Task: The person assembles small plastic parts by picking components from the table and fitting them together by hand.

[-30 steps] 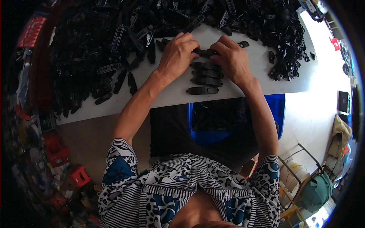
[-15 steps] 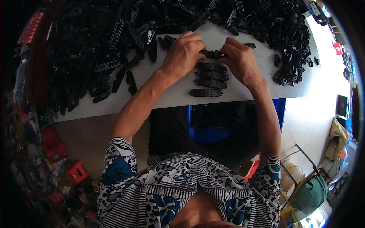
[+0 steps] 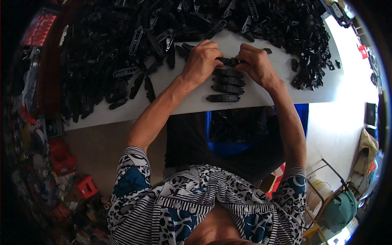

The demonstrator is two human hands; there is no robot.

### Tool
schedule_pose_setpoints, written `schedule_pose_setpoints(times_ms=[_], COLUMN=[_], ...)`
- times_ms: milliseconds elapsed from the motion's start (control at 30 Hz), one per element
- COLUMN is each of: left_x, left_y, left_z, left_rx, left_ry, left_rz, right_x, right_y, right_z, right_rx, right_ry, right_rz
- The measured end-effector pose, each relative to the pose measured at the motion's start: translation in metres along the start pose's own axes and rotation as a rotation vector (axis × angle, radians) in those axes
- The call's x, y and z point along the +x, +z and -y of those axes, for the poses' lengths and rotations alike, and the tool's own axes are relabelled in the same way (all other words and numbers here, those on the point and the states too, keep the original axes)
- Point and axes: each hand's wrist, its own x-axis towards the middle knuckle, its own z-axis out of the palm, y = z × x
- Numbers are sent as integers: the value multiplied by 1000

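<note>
Four elongated black plastic-looking parts [image 3: 228,89] are lying in a row on the white tabletop [image 3: 194,99]. Just beyond, the left hand [image 3: 203,60] and right hand [image 3: 257,63] are pinching a slim black bar [image 3: 229,61] by its ends, now sitting nearer the row, apparently extending it; its long axis is pointing left-right.
</note>
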Motion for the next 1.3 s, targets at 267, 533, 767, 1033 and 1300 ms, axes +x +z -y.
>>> schedule_pose_setpoints(times_ms=[267, 533, 767, 1033, 1300], left_x=[2, -37, -87, -43, -36], left_y=[10, 4, 15, -44, -36], left_z=[-5, -58, -116, -29, -21], left_rx=[-17, 244, 1, 474, 368], left_ry=[-31, -67, 35, -215, -157], left_rz=[23, 54, 26, 6, 93], right_x=[5, -27, -78, -43, -42], right_y=[10, 0, -42, -42, -23], right_z=[-1, 19, 54, -11, -33], right_rx=[4, -40, 12, -369, -371], right_ry=[-14, -7, 134, 260, 241], right_rz=[10, 64, 383, -220, -216])
